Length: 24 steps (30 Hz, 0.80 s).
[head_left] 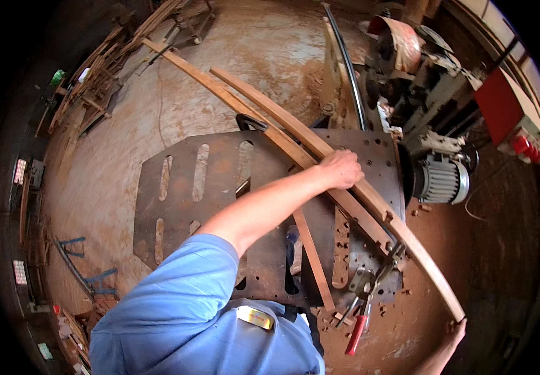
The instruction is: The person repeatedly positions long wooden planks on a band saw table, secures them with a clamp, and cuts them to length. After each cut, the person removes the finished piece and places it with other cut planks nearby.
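A long wooden beam [412, 240] slants across the steel table from the far left to the near right, its near end overhanging the edge. My left hand [342, 169] is closed over its middle. At the near end, my right hand [454, 337] grips the tip, with most of its fingers hidden. Beside that beam, on its left, runs a second long wooden beam [210, 84], lying over the tabletop. Next to this one's near end sits a metal toggle clamp [362, 284] with a red handle [357, 335].
The slotted steel table [220, 181] carries a thin wooden strip [313, 259] and a black bent handle [251, 122]. A grey motor [442, 180] and a red electrical box [504, 106] stand to the right. Stacked timber [98, 87] lies at far left; wood chips litter the floor.
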{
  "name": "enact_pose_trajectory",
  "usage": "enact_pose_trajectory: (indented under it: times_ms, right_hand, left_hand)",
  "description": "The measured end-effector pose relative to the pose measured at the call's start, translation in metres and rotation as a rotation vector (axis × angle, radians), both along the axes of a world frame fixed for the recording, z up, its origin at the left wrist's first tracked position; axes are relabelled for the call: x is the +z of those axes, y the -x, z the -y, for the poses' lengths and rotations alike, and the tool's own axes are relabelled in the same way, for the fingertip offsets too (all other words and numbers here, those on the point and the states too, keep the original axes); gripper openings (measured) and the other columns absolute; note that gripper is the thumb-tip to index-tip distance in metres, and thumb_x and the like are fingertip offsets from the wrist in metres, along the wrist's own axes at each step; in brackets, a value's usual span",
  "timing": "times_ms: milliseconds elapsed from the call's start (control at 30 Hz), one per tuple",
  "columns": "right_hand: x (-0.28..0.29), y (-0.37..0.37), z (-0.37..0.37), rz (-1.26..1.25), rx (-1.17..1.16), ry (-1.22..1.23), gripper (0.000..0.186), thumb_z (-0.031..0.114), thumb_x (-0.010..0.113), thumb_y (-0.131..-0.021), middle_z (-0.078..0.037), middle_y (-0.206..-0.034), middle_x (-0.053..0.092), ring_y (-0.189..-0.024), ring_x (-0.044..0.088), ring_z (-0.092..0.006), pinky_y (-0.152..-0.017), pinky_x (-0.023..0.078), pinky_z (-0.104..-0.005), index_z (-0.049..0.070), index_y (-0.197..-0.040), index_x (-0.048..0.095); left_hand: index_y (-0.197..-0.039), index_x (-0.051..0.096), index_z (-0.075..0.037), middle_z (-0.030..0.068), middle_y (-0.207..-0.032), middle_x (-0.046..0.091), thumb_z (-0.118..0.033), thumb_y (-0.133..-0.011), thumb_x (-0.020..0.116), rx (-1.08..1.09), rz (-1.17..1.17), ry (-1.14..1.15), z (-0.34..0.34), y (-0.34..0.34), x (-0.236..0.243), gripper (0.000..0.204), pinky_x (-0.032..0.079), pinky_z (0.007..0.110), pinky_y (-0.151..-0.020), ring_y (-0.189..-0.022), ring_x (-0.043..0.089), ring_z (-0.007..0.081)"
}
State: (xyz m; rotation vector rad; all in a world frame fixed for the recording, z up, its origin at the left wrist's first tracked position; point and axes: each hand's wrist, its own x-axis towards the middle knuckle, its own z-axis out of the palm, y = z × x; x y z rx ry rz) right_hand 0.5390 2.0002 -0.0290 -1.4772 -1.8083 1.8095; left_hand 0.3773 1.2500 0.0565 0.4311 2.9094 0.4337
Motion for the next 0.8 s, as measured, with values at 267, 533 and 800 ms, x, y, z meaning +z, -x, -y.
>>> enact_pose_trajectory:
  times_ms: [267,533,800]
  right_hand:
    - [-0.018,0.006,0.059,0.332,0.537,-0.689,0.049,0.031,0.052,-0.095,-0.017,-0.125,0.058,-0.111,0.058,-0.0286,-0.092,0.046,-0.0393,-0.001,-0.132,0.050]
    - [0.005,0.010,0.185,0.101,0.523,-0.410,0.038,0.025,0.049,-0.098,-0.008,-0.107,0.065,-0.085,0.059,-0.0142,-0.072,0.046,-0.0271,0.001,-0.127,0.056]
    - [0.010,0.017,0.257,-0.034,0.552,-0.243,0.039,0.023,0.048,-0.099,-0.011,-0.115,0.063,-0.100,0.059,-0.0172,-0.087,0.046,-0.0296,-0.001,-0.129,0.053]
  left_hand:
    - [-0.082,0.072,-0.004,0.0154,-0.090,0.068,-0.036,-0.089,0.052,0.057,0.012,0.168,0.043,0.002,-0.007,0.039,0.047,0.044,-0.086,-0.095,0.063,0.0330]
    - [-0.079,0.071,-0.002,0.0151,-0.085,0.067,-0.035,-0.087,0.053,-0.146,-0.037,0.187,0.069,0.007,0.003,0.038,0.050,0.043,-0.080,-0.092,0.062,0.0325]
    - [-0.076,0.069,-0.004,0.0132,-0.083,0.065,-0.037,-0.090,0.050,-0.083,-0.204,0.018,0.035,-0.011,-0.012,0.040,0.050,0.043,-0.077,-0.088,0.061,0.0314]
